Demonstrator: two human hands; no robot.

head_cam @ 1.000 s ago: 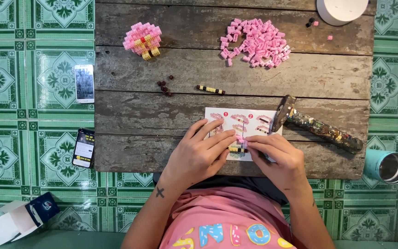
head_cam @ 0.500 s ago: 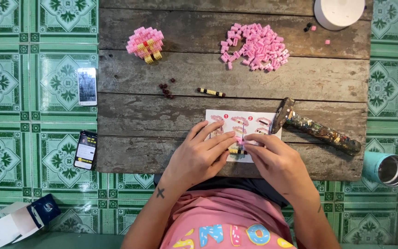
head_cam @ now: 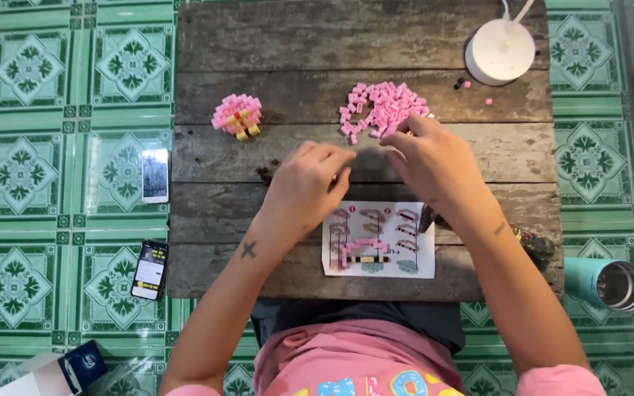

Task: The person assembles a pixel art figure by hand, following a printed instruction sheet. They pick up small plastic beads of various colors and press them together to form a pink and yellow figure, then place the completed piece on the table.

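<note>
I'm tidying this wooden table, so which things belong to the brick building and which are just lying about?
In use: loose pile of small pink bricks; printed instruction sheet; part-built pink and yellow brick model; right hand; left hand.
Lying about: two phones; teal metal tumbler; round white lamp base.

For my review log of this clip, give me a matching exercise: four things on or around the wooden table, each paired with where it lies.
Things:
1. pile of loose pink bricks
2. instruction sheet
3. small pink brick model
4. teal metal tumbler

Places:
A. on the tiled floor, right of the table
B. under the right hand's fingers
C. table's near edge, between the forearms
D. table's left side, apart from both hands

Pairs: 1-B, 2-C, 3-D, 4-A
</note>
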